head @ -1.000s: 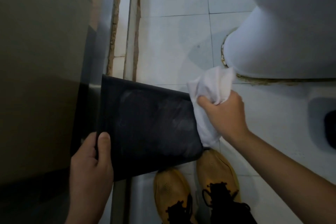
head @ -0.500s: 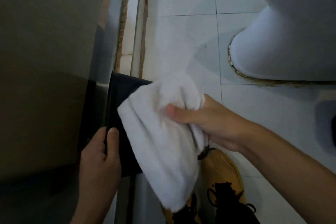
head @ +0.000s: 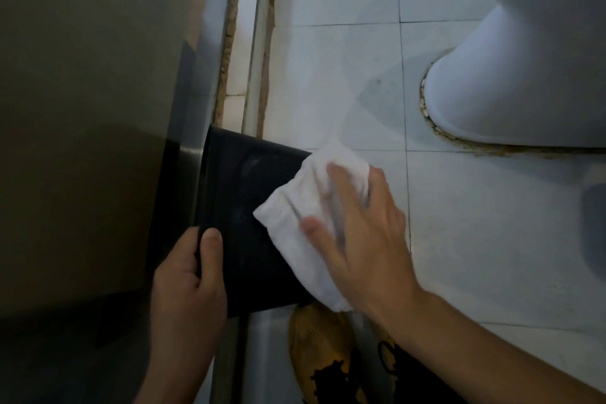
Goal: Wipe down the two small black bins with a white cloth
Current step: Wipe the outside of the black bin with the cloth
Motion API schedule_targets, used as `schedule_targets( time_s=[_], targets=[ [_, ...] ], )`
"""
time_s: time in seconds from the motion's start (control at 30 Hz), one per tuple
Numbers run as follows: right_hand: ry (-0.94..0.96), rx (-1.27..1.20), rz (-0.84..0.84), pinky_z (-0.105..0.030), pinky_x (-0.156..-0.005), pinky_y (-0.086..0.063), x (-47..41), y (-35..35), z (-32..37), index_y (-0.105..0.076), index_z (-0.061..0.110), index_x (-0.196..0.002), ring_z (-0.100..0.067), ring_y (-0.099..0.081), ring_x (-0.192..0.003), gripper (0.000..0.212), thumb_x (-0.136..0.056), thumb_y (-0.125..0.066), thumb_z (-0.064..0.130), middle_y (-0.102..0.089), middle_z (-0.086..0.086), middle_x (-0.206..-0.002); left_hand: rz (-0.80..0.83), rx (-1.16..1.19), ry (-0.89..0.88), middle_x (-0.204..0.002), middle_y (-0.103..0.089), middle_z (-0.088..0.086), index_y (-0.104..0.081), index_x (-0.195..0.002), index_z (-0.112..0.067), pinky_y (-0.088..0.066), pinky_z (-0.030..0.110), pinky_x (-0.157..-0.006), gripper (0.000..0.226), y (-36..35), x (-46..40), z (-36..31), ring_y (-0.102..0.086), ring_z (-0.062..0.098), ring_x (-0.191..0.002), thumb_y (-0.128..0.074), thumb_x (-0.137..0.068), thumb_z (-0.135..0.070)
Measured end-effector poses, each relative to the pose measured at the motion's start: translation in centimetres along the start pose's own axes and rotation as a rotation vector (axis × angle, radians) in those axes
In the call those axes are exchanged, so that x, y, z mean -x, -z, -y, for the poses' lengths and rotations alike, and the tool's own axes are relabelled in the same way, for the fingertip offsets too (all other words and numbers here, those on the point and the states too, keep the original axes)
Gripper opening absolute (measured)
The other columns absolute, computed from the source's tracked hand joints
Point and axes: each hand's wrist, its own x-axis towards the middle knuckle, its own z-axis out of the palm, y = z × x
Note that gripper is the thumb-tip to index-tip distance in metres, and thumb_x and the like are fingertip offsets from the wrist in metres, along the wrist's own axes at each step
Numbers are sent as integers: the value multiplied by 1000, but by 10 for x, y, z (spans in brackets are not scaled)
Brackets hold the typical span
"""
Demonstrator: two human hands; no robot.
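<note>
Right hand (head: pixel 357 236) flat, fingers straight, pressing crumpled white cloth (head: pixel 311 223) on small black plastic bin (head: pixel 242 207) side; unwiped face lies leftward toward left hand (head: pixel 188 279) gripping rim.

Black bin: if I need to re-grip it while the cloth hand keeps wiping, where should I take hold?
Probably the rim, from the left. The black bin lies tipped with its open end leftward; the left hand already pinches that lip, leaving the side wall free for the right hand pressing the white cloth.
</note>
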Motion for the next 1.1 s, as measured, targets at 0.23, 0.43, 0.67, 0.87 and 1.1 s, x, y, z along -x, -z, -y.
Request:
schedule_targets(
  time_s=[0.23,0.43,0.67,0.87,1.1],
  targets=[
    [123,239,-88,-54,-95,-43,5,-27,-2,-12,25,-159,-44,-40,-131,94,-86,-22,84,-31,-33,-148,-7,20,-5,-58,-46,8,-48,-67,-9,-26,17,-36,38,0,-2,0,-38,7,-42,-43,-100,-25],
    [259,163,-264,-49,-82,-48,-2,-36,-11,-30,20,-153,-40,-50,-110,72,-95,-41,61,-44,-32,-132,-10,-3,-29,-60,-48,7,-48,-66,-11,-27,18,-37,37,-1,-3,2,-39,8,-43,-43,-100,-24],
    [626,104,-290,-39,-83,-44,4,-43,11,-35,20,-148,-28,-43,-109,75,-86,-57,57,-35,-15,-125,41,105,20,-68,-55,13,-53,-71,-8,-37,38,-45,31,3,-7,4,-48,21,-51,-44,-101,-12],
    [392,56,-329,-43,-79,-46,-55,-27,24,-52,20,-140,-33,-50,-101,57,-89,-56,46,-47,-18,-116,-38,-6,-117,-63,-47,3,-44,-66,-12,-27,18,-42,36,-4,-4,4,-40,10,-48,-43,-102,-18],
    [454,-183,-241,-44,-80,-48,-41,-28,29,-57,13,-136,-28,-48,-100,61,-85,-62,45,-44,-15,-117,-49,-4,-97,-59,-51,4,-50,-68,-16,-34,21,-44,34,-4,-10,6,-47,9,-49,-44,-102,-18]
  ],
)
